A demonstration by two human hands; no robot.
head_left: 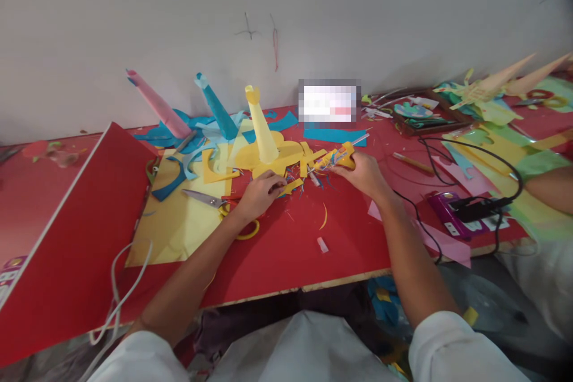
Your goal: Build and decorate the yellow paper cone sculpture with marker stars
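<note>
My right hand (364, 176) is wrapped round a yellow hot glue gun (344, 156), a clear glue stick jutting from its rear. The nozzle points left toward yellow paper scraps (310, 158). Fingers bent together, my left hand (259, 194) pinches the end of a small yellow paper strip (293, 187) low over the table. Just beyond stands a yellow paper cone (264, 137) on a flat, petal-shaped yellow base (286, 154). Scissors (203, 197) with red and yellow handles lie partly beneath my left wrist.
Blue (219, 110) and pink (161, 107) paper cones stand behind on the left. A red upright panel (85, 215) borders that side. On the right are a purple power strip (456, 215) with black cords, a brown tray (421, 125) and another person's arm (550, 191).
</note>
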